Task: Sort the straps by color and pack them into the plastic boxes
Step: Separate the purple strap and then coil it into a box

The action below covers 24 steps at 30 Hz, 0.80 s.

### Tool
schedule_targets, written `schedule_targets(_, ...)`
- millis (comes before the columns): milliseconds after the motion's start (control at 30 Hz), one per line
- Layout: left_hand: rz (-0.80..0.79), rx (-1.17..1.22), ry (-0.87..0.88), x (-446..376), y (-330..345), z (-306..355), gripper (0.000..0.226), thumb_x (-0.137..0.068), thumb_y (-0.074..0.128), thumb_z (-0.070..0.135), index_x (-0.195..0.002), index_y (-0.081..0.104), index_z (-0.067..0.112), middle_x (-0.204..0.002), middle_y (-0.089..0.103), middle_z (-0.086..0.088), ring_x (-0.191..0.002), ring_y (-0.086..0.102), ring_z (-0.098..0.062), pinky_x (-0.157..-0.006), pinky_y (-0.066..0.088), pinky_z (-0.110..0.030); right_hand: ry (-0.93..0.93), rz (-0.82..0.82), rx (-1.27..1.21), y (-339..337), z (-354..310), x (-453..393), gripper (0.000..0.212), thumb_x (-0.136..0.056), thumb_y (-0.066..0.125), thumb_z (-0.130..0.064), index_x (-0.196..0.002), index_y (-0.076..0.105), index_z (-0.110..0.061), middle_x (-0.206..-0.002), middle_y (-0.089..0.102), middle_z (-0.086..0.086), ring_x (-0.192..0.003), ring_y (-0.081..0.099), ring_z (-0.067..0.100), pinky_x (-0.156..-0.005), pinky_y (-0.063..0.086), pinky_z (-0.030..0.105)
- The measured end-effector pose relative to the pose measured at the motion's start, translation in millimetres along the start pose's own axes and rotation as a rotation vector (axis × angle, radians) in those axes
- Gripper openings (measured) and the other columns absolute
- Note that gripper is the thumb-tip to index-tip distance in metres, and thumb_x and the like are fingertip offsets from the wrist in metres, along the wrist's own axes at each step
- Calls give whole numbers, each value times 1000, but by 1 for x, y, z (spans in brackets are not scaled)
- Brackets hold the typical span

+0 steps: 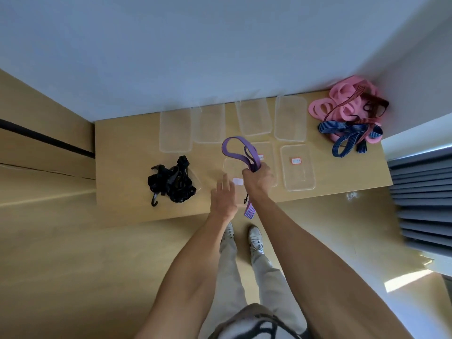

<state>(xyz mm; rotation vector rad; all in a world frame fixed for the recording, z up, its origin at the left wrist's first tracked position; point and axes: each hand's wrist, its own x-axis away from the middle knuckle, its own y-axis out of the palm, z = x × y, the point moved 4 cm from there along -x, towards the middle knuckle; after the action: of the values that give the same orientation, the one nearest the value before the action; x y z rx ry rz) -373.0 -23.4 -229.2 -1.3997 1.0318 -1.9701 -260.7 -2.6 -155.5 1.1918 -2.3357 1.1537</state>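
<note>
Now your right hand [258,177] is closed in a fist around a purple strap [238,152], which it holds above the desk [117,152]; one loop of the strap rises from the fist toward the wall, and the striped end with a dark hook hangs down below your wrist, past the front edge of the desk. Your left hand [223,199] holds nothing, with its fingers straight and a little spread, over the near side of a clear plastic box [232,167] that stands just under both hands. Whether the fingers touch this box, you cannot tell. To the right of it stands another clear box [297,167] with a small orange label. Along the wall lie four clear lids or boxes [175,130] in a row; which of the two they are is not clear. On the left, a bundle of black straps [171,183] with hooks lies in one more clear container. At the far right corner of the desk, a pile of pink straps [347,101] is mixed with blue striped straps [347,135] and a dark red strap [374,104].
</note>
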Motion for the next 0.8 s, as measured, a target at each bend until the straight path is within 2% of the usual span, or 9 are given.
schedule_targets(100,56,-66,-41,-4,6,-9,70,-98,54,24,-158,18,14,-167,5,-17,-143,29,-32,-104,38,-39,75,-64,75,24,16,-2,21,-80,63,-12,-100,60,-7,-82,58,2,-79,59,29,-70,47,33)
schedule_targets(167,174,38,-21,-5,3,-14,55,-97,51,23,-150,37,16,-158,30,-14,-131,42,-33,-94,42,-41,107,-104,149,37,22,0,29,-82,62,-17,-110,60,-7,-97,64,8,-88,63,33,-76,53,37)
schedule_targets(233,374,357,-106,-3,-5,-23,36,-90,56,12,-126,60,11,-128,56,-11,-110,55,-33,-83,46,-44,102,-146,214,49,25,1,31,-85,62,-20,-113,60,-8,-106,65,11,-96,65,34,-77,51,35)
schedule_targets(333,569,887,-541,0,-12,-48,18,-88,52,-1,-103,61,3,-105,62,-11,-96,59,-33,-79,49,-43,112,-194,291,61,20,-1,30,-87,61,-22,-114,60,-8,-106,65,11,-96,67,35,-78,55,37)
schedule_targets(400,583,1007,-597,-9,-22,-55,17,-91,49,2,-101,63,2,-101,64,-12,-95,60,-33,-83,49,-42,95,-209,302,68,15,-3,28,-88,61,-25,-111,60,-8,-99,63,9,-90,67,34,-78,57,40)
schedule_targets(567,515,994,-536,-37,-34,-64,31,-94,47,6,-117,68,6,-116,67,-9,-108,61,-27,-96,48,-40,22,-221,327,80,-5,-16,32,-89,65,-27,-109,61,-3,-103,67,14,-89,65,33,-70,49,33)
schedule_targets(667,524,928,-485,-46,-37,-65,31,-91,43,9,-109,69,7,-110,68,-8,-102,62,-28,-84,47,-35,9,-219,333,84,-10,-26,29,-89,64,-20,-111,61,0,-107,67,17,-99,67,36,-78,53,37)
schedule_targets(733,553,825,-400,-45,-41,-64,38,-84,35,22,-98,67,8,-104,67,-4,-91,60,-25,-71,43,-32,-2,-219,360,87,-8,-29,32,-89,63,-19,-114,60,1,-112,66,19,-104,64,36,-82,52,37)
schedule_targets(800,596,729,-337,-41,-45,-65,43,-80,33,23,-100,67,8,-103,67,-3,-86,60,-25,-66,44,-34,-29,-212,387,89,-7,-28,38,-87,64,-18,-118,58,2,-118,62,18,-109,61,35,-85,48,36)
